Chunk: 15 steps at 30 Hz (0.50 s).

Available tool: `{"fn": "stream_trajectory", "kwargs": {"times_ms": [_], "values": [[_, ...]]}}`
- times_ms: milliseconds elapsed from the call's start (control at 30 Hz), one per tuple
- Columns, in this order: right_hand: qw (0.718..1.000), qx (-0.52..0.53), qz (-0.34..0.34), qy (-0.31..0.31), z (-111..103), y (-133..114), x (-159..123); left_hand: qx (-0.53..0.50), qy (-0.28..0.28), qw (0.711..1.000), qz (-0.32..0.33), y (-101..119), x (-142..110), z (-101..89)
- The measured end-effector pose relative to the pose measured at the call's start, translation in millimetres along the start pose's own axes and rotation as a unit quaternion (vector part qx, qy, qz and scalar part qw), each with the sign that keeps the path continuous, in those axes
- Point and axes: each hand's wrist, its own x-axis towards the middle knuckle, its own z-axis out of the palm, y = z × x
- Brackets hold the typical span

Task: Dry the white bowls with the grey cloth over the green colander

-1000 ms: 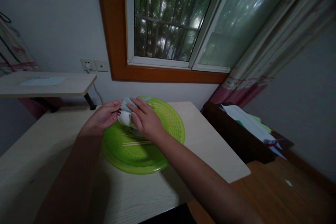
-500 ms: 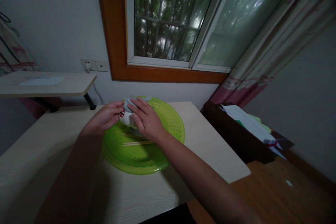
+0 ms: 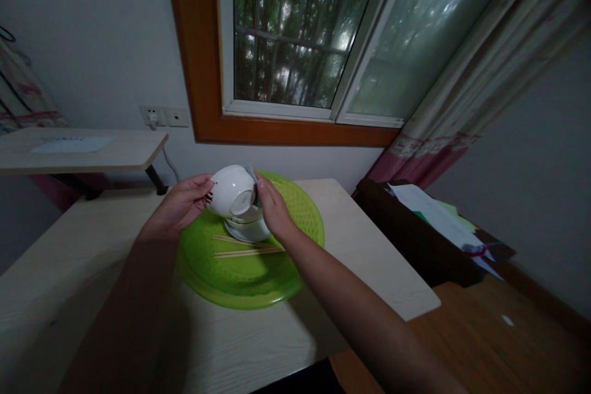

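My left hand (image 3: 184,202) grips a white bowl (image 3: 226,188) by its left side, where small red marks show. The bowl is tilted, with its round foot turned towards me and to the right. A grey-blue cloth (image 3: 252,173) shows at the bowl's right edge, held in my right hand (image 3: 273,206); most of the cloth is hidden. Below the raised bowl, more white crockery (image 3: 247,231) sits on a round green tray (image 3: 240,286). In front of it lie several wooden chopsticks (image 3: 244,252), their right ends near my right wrist.
The tray rests on a pale wooden table (image 3: 360,246). At the left a raised shelf (image 3: 129,151) on black legs bears a sheet of paper (image 3: 71,144). The wall with the window stands behind, and a dark box (image 3: 406,228) with papers is beyond the table's right edge.
My right hand has slid with the cloth from across the bowl to its right edge. The bowl has turned, so its foot and white outside now show. My left hand stays on it.
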Motion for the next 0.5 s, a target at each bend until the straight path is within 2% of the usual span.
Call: {"fn": "stream_trajectory", "kwargs": {"times_ms": [233, 367, 500], "values": [[0.989, -0.065, -0.129, -0.022, -5, -21, -4, 0.0, 0.001, 1.0, -0.001, -3, 1, 1.4], [0.968, -0.131, -0.204, -0.071, -3, -32, -8, -0.013, -0.018, 1.0, -0.011, -3, 1, 0.1], [0.952, -0.174, -0.227, -0.106, -1, -39, -10, -0.03, -0.027, 0.999, -0.006, -3, 0, 0.5]]}}
